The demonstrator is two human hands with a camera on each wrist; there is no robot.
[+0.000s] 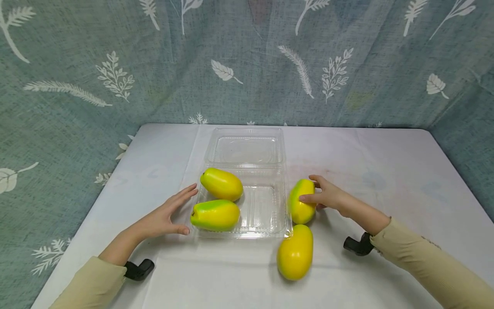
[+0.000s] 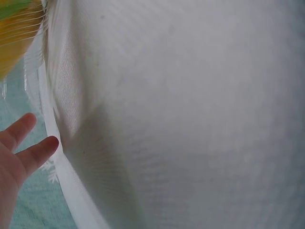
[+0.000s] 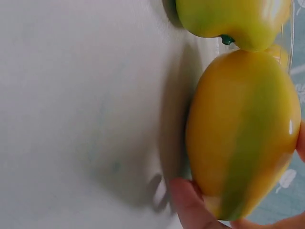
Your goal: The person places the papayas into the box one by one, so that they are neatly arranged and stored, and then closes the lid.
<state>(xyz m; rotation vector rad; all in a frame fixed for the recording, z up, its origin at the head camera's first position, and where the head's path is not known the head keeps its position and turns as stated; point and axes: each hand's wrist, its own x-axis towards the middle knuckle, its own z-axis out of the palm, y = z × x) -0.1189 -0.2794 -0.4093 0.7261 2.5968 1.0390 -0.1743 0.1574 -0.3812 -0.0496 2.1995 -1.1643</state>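
We grip a yellow-green fruit with our right hand, right of the clear box. Our left hand is loose and spread out, just left of the box. Two more fruits lie in its left side; a yellow fruit sits nearer us.

The left wrist view's edge crops the left hand and a fruit.

Head cam faces fwd/down over table; wrist cams close in, R+head share held fruit.
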